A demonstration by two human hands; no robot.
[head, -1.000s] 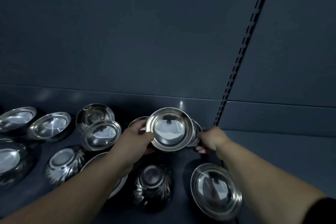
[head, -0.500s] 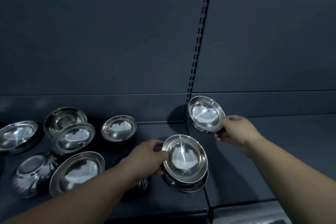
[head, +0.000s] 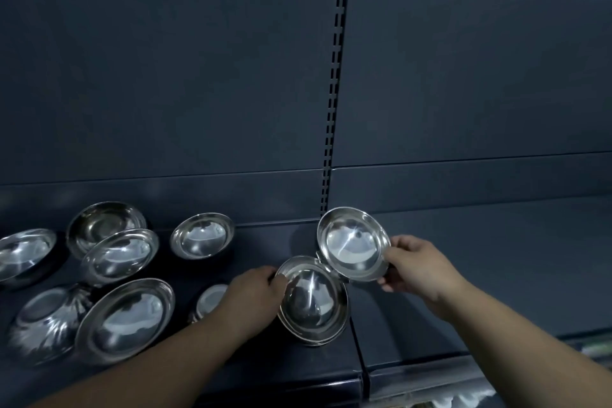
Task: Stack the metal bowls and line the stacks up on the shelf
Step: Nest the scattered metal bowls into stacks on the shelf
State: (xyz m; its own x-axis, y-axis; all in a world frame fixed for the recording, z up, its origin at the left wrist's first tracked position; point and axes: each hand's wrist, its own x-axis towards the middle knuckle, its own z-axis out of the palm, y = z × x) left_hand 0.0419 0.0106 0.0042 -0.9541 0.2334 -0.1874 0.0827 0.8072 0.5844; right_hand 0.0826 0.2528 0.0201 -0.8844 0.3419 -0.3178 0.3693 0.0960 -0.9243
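Since half a second ago the left hand (head: 255, 291) has set its top bowl (head: 311, 300) down into the stack (head: 308, 336) near the shelf (head: 463, 258) front edge. It sits nested now, thumb and fingers pinching the rim at 9 o'clock. The right hand (head: 417, 267) has swung the second bowl (head: 352, 242) closer. It hangs tilted at 1 o'clock of the stack, rims touching or nearly so, pinched at its 4 o'clock edge. It likely goes on next. Loose bowls (head: 202, 238) wait unstacked at 9–10 o'clock, so the job is far from done. No brand, label or writing is readable anywhere.
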